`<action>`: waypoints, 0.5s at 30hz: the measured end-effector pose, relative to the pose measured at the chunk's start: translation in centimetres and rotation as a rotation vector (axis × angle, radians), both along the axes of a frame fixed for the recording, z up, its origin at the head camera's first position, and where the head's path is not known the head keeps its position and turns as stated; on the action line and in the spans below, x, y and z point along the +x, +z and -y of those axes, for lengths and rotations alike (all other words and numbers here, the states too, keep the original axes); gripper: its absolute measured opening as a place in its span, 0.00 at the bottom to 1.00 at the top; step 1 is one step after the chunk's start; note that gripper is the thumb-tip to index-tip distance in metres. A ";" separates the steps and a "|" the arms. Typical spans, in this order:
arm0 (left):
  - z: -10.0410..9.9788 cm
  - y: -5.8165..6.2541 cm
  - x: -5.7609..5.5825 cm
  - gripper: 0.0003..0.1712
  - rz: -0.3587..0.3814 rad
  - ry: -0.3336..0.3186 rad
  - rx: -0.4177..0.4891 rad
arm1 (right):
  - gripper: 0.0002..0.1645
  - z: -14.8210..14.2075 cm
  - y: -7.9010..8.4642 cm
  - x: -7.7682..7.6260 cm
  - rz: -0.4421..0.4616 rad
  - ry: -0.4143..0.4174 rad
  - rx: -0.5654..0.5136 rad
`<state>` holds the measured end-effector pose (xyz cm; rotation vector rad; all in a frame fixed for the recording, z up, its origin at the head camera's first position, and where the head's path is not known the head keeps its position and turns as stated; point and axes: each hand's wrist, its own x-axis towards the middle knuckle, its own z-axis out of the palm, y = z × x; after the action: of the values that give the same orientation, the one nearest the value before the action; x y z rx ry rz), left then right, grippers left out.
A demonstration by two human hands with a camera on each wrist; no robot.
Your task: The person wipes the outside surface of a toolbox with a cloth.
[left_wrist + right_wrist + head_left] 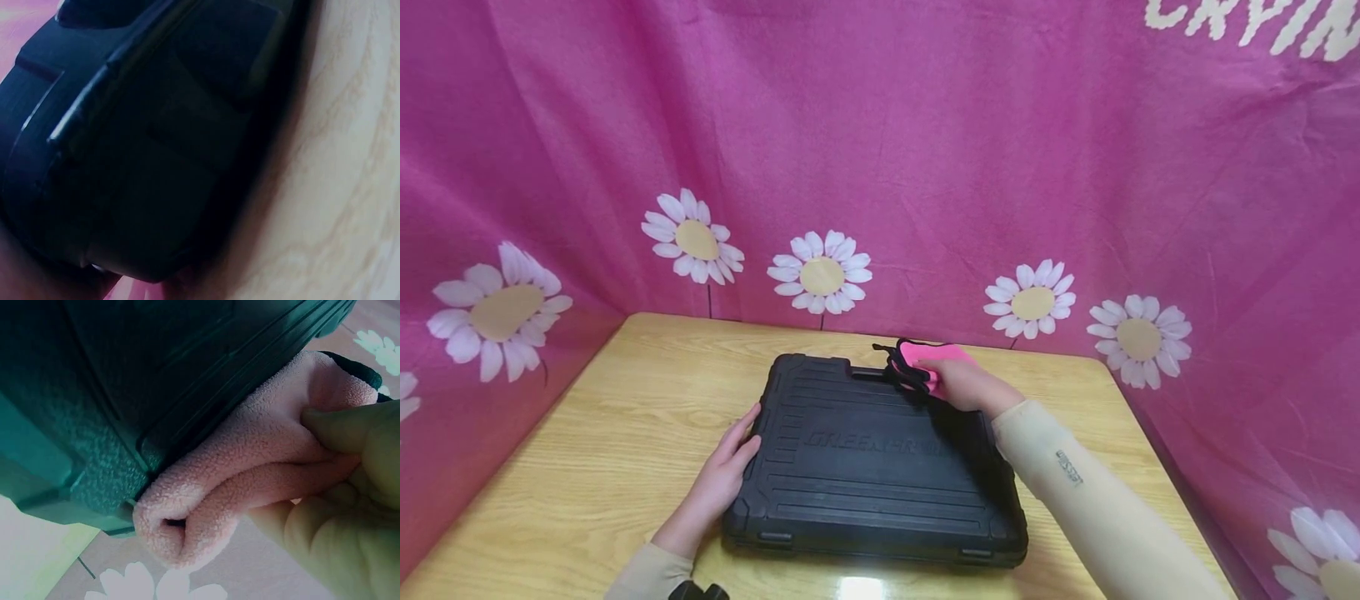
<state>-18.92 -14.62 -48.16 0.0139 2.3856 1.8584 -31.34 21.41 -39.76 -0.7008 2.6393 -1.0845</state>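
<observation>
A black hard plastic carrying case point(880, 467) lies flat on the wooden table, with raised lettering on its lid and a handle point(868, 374) at its far side. My left hand point(718, 479) rests against the case's left side, its fingers extended along the edge. In the left wrist view the case's dark side wall point(144, 144) fills most of the picture. A folded pink fleece cloth point(250, 456) with black edging is pinched between the thumb and fingers of my right hand point(962, 383). The cloth touches the case's far edge, beside the handle.
The light wooden table point(625, 417) extends around the case. A magenta curtain point(910, 167) printed with white daisies hangs behind the table and along both sides. Something small and black point(697, 591) shows by the left sleeve.
</observation>
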 end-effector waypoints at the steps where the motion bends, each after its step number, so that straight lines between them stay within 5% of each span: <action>1: 0.0 0.0 0.0 0.32 -0.004 -0.002 0.002 | 0.08 -0.1 0.1 -0.2 -0.077 0.038 0.068; 3: 0.0 0.1 0.0 0.32 -0.012 -0.005 0.000 | 0.13 -0.3 0.2 -0.4 -0.243 0.106 0.210; 4: 0.0 0.1 0.0 0.32 -0.011 -0.006 0.002 | 0.15 0.1 1.3 0.2 -0.245 0.090 0.256; 9: 0.1 0.1 -0.1 0.32 -0.021 -0.013 0.000 | 0.17 0.2 1.6 -0.2 -0.271 0.085 0.413; 15: 0.2 0.0 -0.1 0.32 -0.028 -0.022 0.006 | 0.20 0.2 1.4 0.0 -0.200 0.037 0.406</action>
<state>-19.00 -14.77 -48.19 0.0673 2.3887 1.8676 -31.36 21.20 -38.35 -0.7954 2.8688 -0.4600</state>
